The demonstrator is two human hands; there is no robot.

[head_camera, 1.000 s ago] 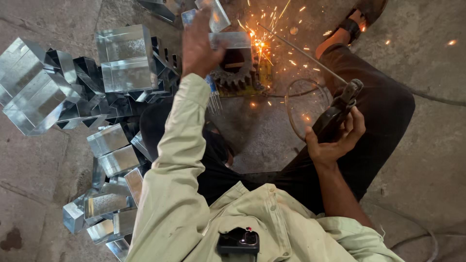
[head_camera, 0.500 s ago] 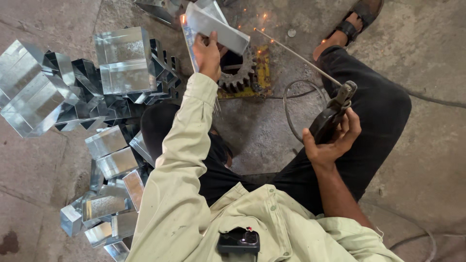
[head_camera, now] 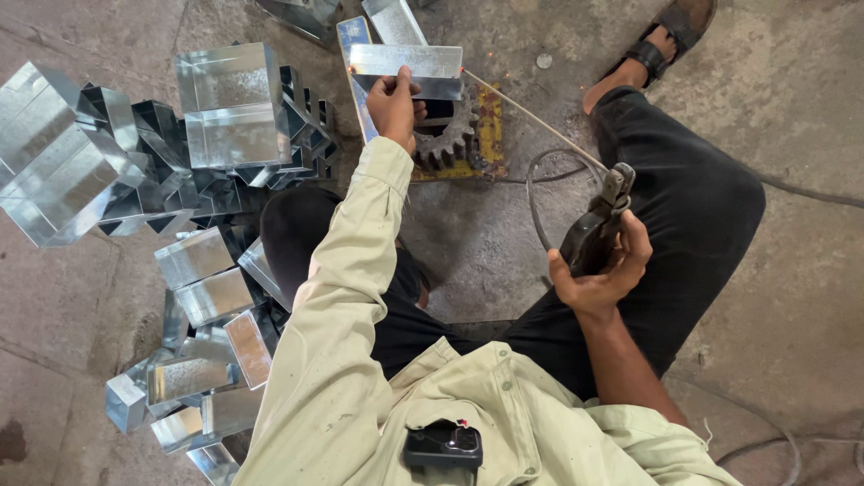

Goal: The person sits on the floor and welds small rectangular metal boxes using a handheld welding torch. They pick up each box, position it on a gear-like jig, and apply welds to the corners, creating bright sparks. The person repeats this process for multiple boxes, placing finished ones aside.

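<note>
The left hand (head_camera: 394,106) is closed around the near edge of a flat galvanized metal strip (head_camera: 407,70), thumb on top, holding it crosswise at the far side of the scene above a toothed gear (head_camera: 447,135) that rests on a yellow plate (head_camera: 488,135). The right hand (head_camera: 601,270), nearer and to the right, is wrapped tight around a black electrode holder (head_camera: 594,229). From it a thin welding rod (head_camera: 533,117) slants far-left, and its tip seems to touch the strip's right end, where a small orange glow shows. A heap of shiny sheet-metal boxes (head_camera: 225,108) lies to the left on the concrete floor (head_camera: 792,81). A sandalled foot (head_camera: 661,40) sits far right.
</note>
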